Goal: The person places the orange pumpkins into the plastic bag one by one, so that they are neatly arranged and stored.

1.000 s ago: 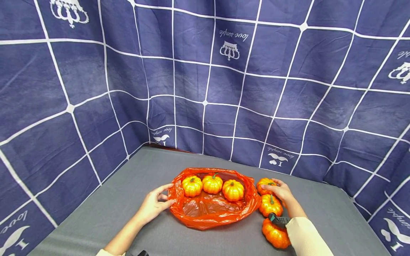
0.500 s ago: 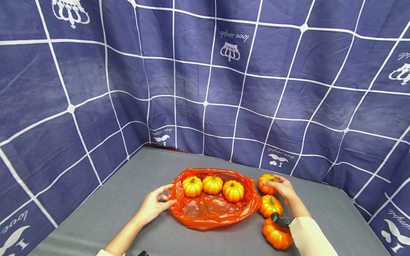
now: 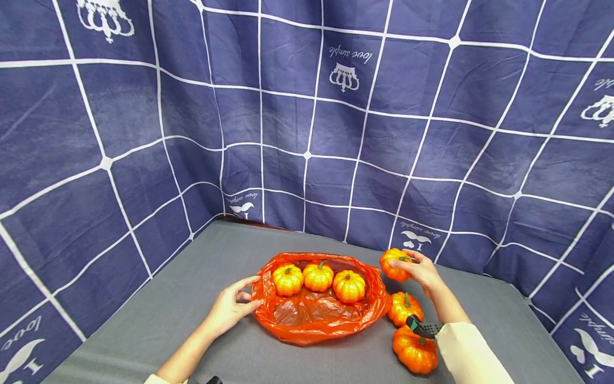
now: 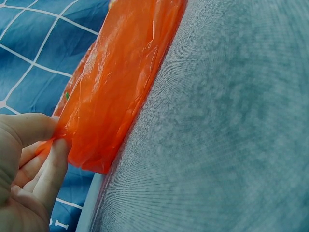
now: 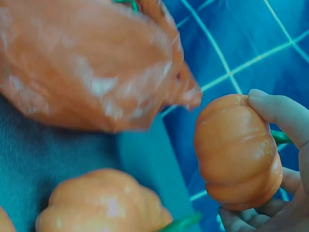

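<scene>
An orange-red plastic bag [image 3: 316, 333] lies wide open on the grey table. Three small orange pumpkins sit along its far side: a left one [image 3: 288, 280], a middle one [image 3: 318, 276] and a right one [image 3: 349, 287]. My left hand [image 3: 229, 308] pinches the bag's left rim between thumb and fingers, and the left wrist view shows the thin film [image 4: 111, 87] stretching from the fingertips. To the right of the bag, my right hand [image 3: 424, 272] grips a pumpkin [image 3: 393, 264] with a green stem. In the right wrist view this pumpkin [image 5: 236, 152] is raised beside the bag.
On the table right of the bag lie two more pumpkins, a nearer one [image 3: 415, 352] and a farther one [image 3: 404, 309], partly under my right forearm. A blue curtain with white grid lines [image 3: 288, 122] hangs behind the grey table [image 3: 153, 320].
My right hand has lifted its pumpkin up and away from the pumpkin beside it, and now shifts slightly left toward the bag. The left hand and the bag stay as they were.
</scene>
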`<control>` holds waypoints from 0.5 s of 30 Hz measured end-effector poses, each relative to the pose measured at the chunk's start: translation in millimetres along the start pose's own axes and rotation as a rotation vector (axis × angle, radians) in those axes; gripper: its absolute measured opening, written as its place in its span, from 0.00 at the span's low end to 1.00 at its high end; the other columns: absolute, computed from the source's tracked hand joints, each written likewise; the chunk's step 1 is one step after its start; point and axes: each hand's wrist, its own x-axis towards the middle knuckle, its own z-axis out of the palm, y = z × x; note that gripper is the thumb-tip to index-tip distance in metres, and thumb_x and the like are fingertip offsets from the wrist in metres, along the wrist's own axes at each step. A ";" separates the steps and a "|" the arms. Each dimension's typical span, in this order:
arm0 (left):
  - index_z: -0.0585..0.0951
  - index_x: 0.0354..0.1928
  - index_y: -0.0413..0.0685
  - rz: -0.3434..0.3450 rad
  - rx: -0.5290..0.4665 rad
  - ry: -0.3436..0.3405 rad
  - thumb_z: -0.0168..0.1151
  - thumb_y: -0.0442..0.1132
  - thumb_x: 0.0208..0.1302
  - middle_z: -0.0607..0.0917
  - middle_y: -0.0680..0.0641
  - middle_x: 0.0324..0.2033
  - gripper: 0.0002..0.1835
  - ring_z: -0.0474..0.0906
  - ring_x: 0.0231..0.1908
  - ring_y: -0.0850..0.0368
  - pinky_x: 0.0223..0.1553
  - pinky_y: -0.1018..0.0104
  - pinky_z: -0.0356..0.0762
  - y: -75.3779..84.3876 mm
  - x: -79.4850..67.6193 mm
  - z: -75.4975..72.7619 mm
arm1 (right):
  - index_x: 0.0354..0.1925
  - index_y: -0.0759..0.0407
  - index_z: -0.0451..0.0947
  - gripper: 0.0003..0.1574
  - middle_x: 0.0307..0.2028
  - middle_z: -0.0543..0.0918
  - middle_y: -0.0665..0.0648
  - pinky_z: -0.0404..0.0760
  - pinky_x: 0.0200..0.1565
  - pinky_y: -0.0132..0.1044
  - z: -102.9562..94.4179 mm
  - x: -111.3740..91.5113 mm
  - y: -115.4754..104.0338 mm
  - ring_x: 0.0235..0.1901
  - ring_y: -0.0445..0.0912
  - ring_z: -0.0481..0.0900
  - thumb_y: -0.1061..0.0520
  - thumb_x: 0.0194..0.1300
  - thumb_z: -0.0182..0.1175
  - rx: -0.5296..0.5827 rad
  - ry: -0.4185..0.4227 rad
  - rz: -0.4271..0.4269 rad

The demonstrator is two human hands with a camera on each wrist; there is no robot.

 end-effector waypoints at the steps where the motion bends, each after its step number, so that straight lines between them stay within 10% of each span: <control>1: 0.74 0.62 0.34 -0.002 0.003 0.000 0.72 0.31 0.55 0.80 0.34 0.47 0.31 0.80 0.30 0.60 0.25 0.69 0.75 0.2 0.0 -0.1 | 0.68 0.72 0.60 0.47 0.55 0.74 0.70 0.77 0.40 0.31 0.7 -0.3 -2.9 0.39 0.43 0.77 0.53 0.59 0.68 0.000 -0.005 -0.009; 15: 0.73 0.62 0.34 0.006 0.013 -0.015 0.72 0.32 0.55 0.83 0.37 0.40 0.31 0.80 0.29 0.61 0.25 0.70 0.74 -0.7 0.5 -0.8 | 0.68 0.67 0.63 0.45 0.55 0.74 0.66 0.75 0.43 0.35 21.3 -11.0 -39.1 0.44 0.45 0.75 0.52 0.59 0.68 0.010 -0.100 -0.084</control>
